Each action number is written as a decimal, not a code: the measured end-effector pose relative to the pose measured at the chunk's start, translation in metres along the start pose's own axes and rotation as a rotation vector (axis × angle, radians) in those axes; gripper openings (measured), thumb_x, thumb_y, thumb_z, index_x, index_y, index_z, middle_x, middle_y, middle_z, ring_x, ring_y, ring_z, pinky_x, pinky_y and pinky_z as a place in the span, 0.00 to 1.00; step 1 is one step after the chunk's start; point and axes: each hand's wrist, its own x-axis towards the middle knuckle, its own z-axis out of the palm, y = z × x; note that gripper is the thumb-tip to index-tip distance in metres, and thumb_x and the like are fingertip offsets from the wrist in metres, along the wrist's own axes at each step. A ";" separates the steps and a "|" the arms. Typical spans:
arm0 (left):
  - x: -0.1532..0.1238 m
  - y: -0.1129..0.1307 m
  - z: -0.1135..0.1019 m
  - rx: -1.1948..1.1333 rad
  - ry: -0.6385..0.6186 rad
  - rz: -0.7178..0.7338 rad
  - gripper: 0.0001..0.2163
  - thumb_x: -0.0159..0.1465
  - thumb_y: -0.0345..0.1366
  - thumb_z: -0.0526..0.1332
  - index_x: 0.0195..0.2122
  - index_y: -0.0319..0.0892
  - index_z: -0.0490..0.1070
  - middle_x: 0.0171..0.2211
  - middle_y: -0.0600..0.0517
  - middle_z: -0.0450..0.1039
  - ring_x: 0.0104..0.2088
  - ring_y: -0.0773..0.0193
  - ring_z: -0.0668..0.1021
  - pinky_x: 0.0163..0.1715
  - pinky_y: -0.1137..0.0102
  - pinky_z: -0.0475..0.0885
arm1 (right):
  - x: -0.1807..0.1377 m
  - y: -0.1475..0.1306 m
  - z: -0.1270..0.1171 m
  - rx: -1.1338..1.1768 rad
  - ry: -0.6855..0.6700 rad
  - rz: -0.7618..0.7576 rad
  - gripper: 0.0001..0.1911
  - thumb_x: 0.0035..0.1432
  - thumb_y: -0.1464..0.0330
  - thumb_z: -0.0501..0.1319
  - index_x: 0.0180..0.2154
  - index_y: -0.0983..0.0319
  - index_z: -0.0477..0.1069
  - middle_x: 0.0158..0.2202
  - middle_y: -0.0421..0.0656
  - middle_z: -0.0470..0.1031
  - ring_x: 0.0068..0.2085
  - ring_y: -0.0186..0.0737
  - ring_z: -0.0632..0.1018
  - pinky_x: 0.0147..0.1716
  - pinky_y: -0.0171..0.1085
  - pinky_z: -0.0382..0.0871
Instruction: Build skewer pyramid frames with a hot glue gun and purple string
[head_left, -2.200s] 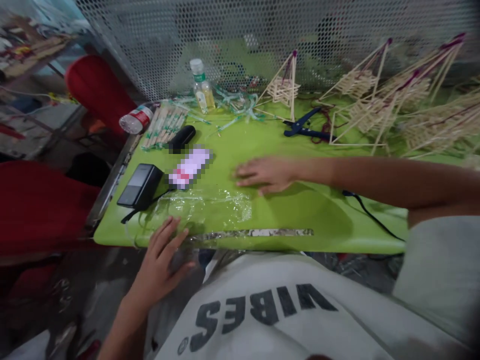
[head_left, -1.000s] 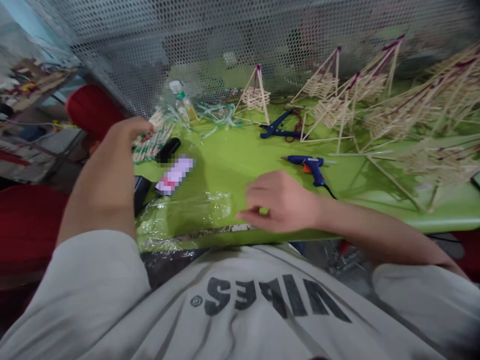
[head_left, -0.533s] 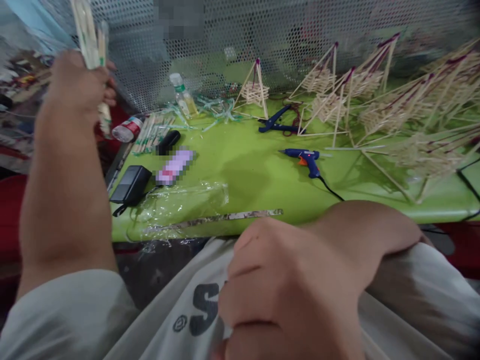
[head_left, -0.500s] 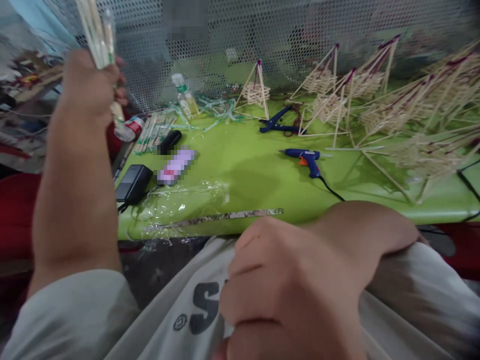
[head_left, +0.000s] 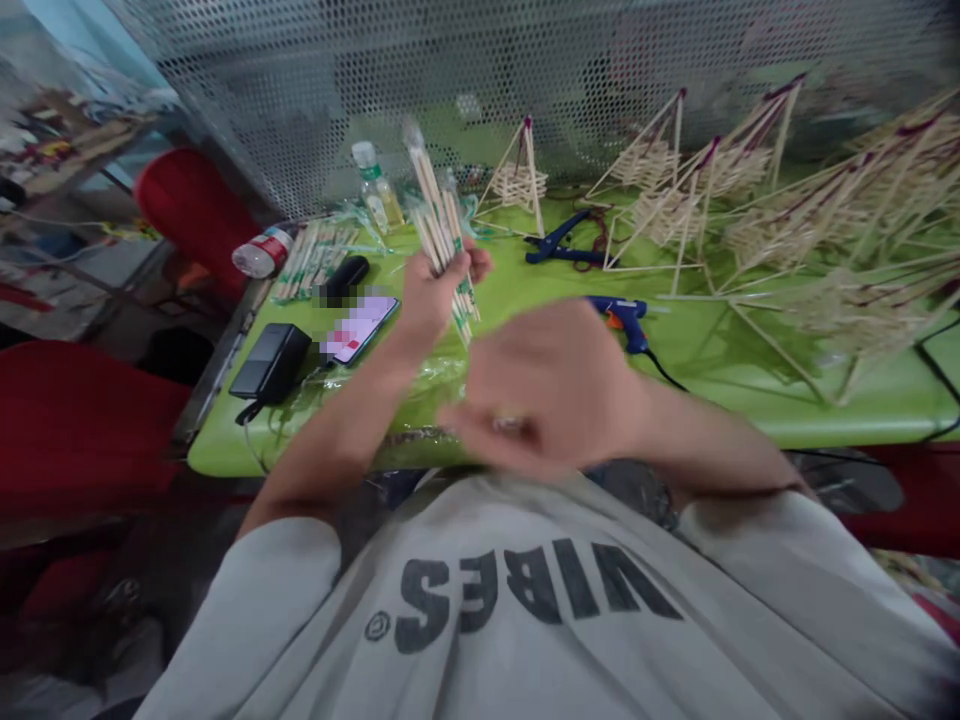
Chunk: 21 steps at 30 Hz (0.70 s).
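My left hand (head_left: 431,290) is closed around a bundle of wrapped wooden chopsticks (head_left: 439,215), held tilted above the table's middle. Their clear wrappers have green print. Close by on the right, my right hand (head_left: 551,385) hovers over the table's front part, back of the hand up. It is smeared by motion, its fingers look curled, and I cannot make out anything in them. A blue glue gun (head_left: 626,318) lies just beyond it, partly covered by the hand. Blue cutting pliers (head_left: 555,240) rest farther back.
More wrapped chopsticks (head_left: 311,262) lie on the green table (head_left: 420,460) at left, near a tipped plastic jar (head_left: 261,253), phone (head_left: 364,328) and black box (head_left: 271,362). A small bottle (head_left: 377,190) stands behind. Several stick frames (head_left: 795,220) crowd the right. Red chairs (head_left: 195,215) stand left.
My left hand has brought the chopsticks from the far upper left to the table's middle. My right hand has moved up and away from my body. The view has shifted slightly.
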 end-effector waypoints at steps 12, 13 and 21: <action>-0.024 -0.022 0.011 0.088 -0.062 -0.099 0.25 0.66 0.62 0.77 0.39 0.41 0.82 0.34 0.46 0.85 0.34 0.62 0.85 0.40 0.62 0.83 | 0.078 0.190 0.023 -0.089 0.523 0.071 0.35 0.77 0.32 0.51 0.39 0.55 0.65 0.34 0.43 0.67 0.37 0.45 0.75 0.44 0.50 0.80; -0.023 -0.023 0.010 0.076 -0.050 -0.105 0.25 0.68 0.61 0.76 0.42 0.41 0.83 0.36 0.45 0.86 0.35 0.61 0.86 0.42 0.62 0.84 | 0.080 0.193 0.022 -0.100 0.570 0.062 0.37 0.77 0.30 0.47 0.39 0.55 0.65 0.36 0.44 0.67 0.39 0.46 0.76 0.47 0.51 0.80; -0.010 -0.023 -0.005 -0.014 0.084 -0.109 0.23 0.73 0.59 0.71 0.52 0.43 0.82 0.41 0.46 0.88 0.41 0.62 0.89 0.43 0.68 0.82 | 0.097 0.196 0.049 0.522 0.557 0.056 0.39 0.73 0.25 0.48 0.41 0.53 0.60 0.29 0.35 0.55 0.26 0.35 0.59 0.26 0.37 0.60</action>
